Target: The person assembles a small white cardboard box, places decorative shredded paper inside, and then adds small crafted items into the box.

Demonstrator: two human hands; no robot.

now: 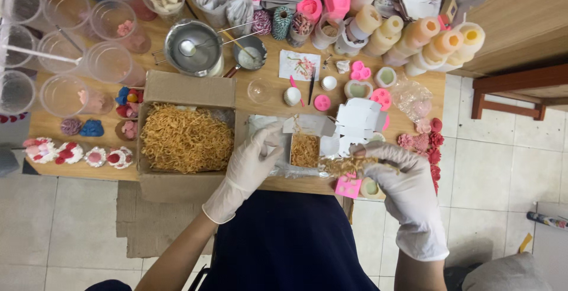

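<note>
A wooden table (53, 126) crowded with craft goods is seen from above, lying beyond both gloved hands. Just left of the left hand (251, 162) a large cardboard box (189, 90) stands open, filled with tan shredded paper (186, 139). Far beyond that hand, towards the back of the table, a metal pot (190, 47) with a spoon in it is placed, and clear plastic cups (65, 93) are ranged well off to its left. Well beyond the right hand (402, 187), at the far edge, a row of pale orange and cream pillar candles (426, 39) is laid at a slant.

Between the two hands a small white box (307, 143) is set open on a silvery sheet, already partly filled with the same shredding. The left hand is held half open, its fingers curled against the left wall and flap of the small white box, which is steadied by them. The right hand is closed narrowly, thumb against fingertips, on a tuft of shredded paper (343, 165), which is held just right of the small white box and at its near corner.

Just below the right hand's thumb a pink mould (348, 186) is lying at the table's near edge. Right of that hand, small red flower pieces (435, 140) are scattered.
</note>
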